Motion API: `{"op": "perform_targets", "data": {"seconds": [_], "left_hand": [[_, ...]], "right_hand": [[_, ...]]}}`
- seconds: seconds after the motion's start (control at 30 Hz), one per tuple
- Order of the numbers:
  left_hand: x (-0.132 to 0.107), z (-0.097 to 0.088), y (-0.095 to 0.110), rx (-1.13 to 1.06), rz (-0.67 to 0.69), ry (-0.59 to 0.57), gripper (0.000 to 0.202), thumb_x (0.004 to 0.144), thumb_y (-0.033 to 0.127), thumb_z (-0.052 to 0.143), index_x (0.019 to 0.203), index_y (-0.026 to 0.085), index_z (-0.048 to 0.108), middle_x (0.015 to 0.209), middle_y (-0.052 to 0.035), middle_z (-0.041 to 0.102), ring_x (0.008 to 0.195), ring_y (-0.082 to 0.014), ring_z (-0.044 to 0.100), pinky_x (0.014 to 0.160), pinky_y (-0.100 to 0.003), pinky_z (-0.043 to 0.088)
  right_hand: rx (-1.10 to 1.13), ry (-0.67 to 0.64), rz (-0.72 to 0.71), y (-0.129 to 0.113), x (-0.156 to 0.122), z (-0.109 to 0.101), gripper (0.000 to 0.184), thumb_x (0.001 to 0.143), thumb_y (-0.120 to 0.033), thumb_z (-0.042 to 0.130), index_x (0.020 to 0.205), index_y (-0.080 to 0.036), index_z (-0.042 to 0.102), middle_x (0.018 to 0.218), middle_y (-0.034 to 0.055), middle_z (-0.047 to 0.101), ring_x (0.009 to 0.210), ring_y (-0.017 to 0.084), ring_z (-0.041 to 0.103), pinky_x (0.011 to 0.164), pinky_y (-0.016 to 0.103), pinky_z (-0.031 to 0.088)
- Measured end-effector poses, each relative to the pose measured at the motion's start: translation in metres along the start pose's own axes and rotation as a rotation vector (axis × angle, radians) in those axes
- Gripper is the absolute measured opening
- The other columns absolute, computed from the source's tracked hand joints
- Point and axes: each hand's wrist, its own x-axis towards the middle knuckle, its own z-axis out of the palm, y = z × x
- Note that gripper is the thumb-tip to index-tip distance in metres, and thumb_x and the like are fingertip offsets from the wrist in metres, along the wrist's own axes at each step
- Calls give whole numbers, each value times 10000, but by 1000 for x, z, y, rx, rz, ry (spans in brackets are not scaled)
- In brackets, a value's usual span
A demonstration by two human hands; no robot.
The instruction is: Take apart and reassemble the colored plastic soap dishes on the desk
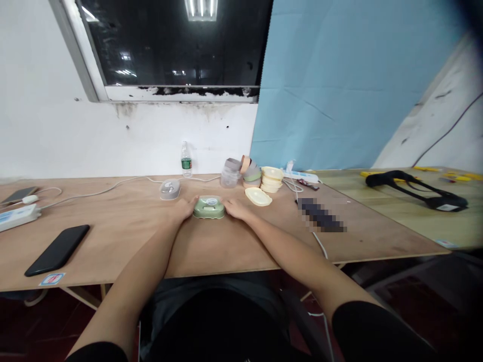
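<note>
A green lidded box (209,207) with a white round patch on top lies flat on the wooden table (124,236). My left hand (183,208) rests against its left side, fingers stretched out flat. My right hand (234,207) lies against its right side, fingers also extended. Both hands touch the box without lifting it. A grey box (169,189) of the same shape sits just behind my left hand. A cream lid (258,196) lies behind my right hand.
A stack of cream boxes (271,179), grey and pink boxes (247,172), a water bottle (186,159) and a power strip (301,176) stand at the back. A black phone (58,249) and a white power strip (17,217) lie left; a black strap (415,188) right.
</note>
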Motion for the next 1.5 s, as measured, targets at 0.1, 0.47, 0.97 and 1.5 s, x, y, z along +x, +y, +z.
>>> {"op": "perform_targets", "data": {"seconds": [0.1, 0.47, 0.97, 1.5], "left_hand": [[0, 0, 0, -45, -21, 46, 831, 778, 814, 175, 838, 161, 685, 1030, -201, 692, 992, -338, 645, 809, -395, 476], [-11, -5, 4, -201, 215, 65, 630, 863, 680, 261, 642, 207, 613, 682, -58, 674, 768, -228, 648, 699, -301, 460], [-9, 0, 0, -247, 237, 50, 556, 863, 635, 386, 1092, 208, 659, 1087, -80, 694, 1023, -243, 625, 903, -336, 447], [-8, 2, 2, -178, 191, 57, 345, 841, 361, 491, 1107, 189, 627, 1101, -76, 684, 1016, -238, 625, 905, -337, 458]], "right_hand": [[16, 29, 7, 1, 1, 1, 608, 930, -582, 276, 601, -176, 586, 601, 64, 616, 646, 173, 565, 625, 254, 378], [148, 127, -44, 4, 3, 1, 638, 875, -672, 292, 482, -189, 431, 460, -8, 432, 514, 124, 439, 518, 247, 295], [147, 135, -159, 15, 8, 11, 534, 790, -652, 470, 540, -183, 412, 510, -61, 354, 510, 80, 332, 490, 211, 221], [180, 277, -169, 16, 11, 11, 376, 761, -551, 596, 711, -183, 536, 724, -5, 578, 688, 131, 509, 631, 237, 383]]}}
